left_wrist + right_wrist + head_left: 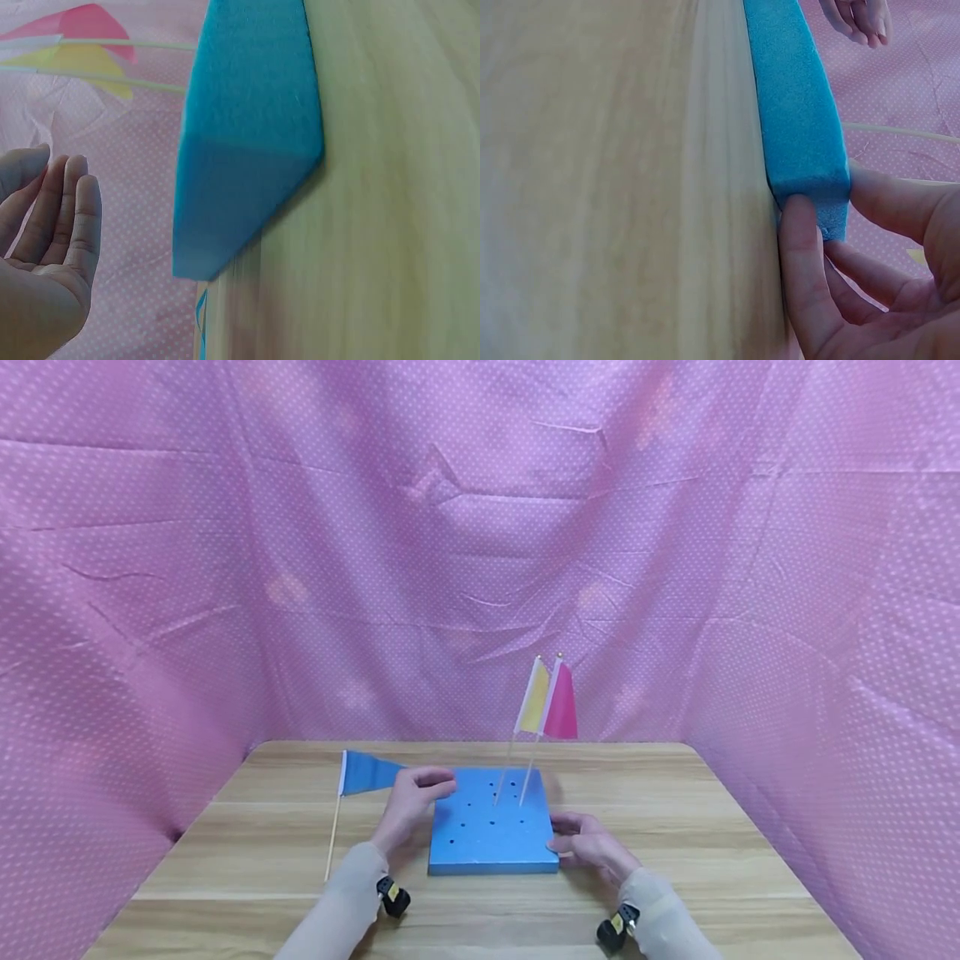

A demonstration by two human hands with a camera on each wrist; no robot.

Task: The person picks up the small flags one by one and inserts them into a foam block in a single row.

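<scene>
A blue foam board (480, 843) with several small holes lies on the table. My right hand (592, 843) holds its right side near the front corner. In the right wrist view, the thumb (892, 199) is on the top face and the other fingers lie against the side. My left hand (412, 802) hovers by the board's far left corner; in the left wrist view its fingers (84, 225) are bent slightly toward the thumb, with nothing between them. A yellow flag (533, 697) and a pink flag (561, 706) stand on sticks in the board, tilted right.
To the left, a blue flag (367, 772) on a wooden stick lies on the wood-grain table (247, 868), its tip reaching behind my left hand. Pink dotted cloth (480, 560) hangs around the back and sides.
</scene>
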